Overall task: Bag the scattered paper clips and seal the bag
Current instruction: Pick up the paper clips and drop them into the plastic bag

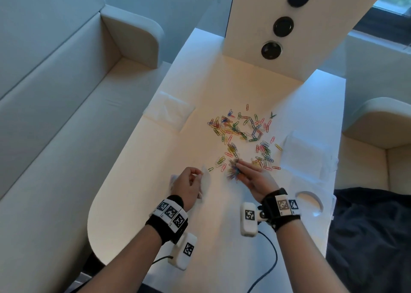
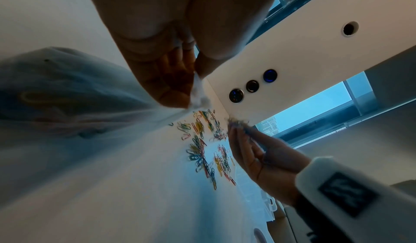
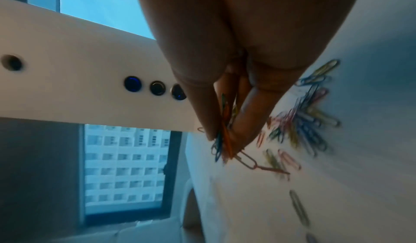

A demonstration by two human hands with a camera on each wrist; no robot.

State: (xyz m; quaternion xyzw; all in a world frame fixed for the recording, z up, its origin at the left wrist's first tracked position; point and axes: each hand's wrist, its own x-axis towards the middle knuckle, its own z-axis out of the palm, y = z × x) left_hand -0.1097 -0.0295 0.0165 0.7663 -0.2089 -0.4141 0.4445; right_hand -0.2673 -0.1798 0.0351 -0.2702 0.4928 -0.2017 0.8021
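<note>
A clear plastic bag (image 1: 205, 181) is pinched at its edge by the left hand (image 1: 186, 187), thumb and fingertips closed on the film, just above the near part of the tabletop (image 1: 138, 203). A small bunch of clips (image 1: 233, 171) is gripped between the fingers and thumb of the right hand (image 1: 255, 179), which is held just right of the bag, the two hands near but apart. The scattered paper clips (image 1: 242, 135) are spread in assorted colours on the tabletop directly beyond the right hand, the nearest touching its fingertips. Two more flat clear bags (image 1: 169, 112) are seen at the sides. A white panel (image 1: 251, 26) with three round buttons is raised at the far end.
</note>
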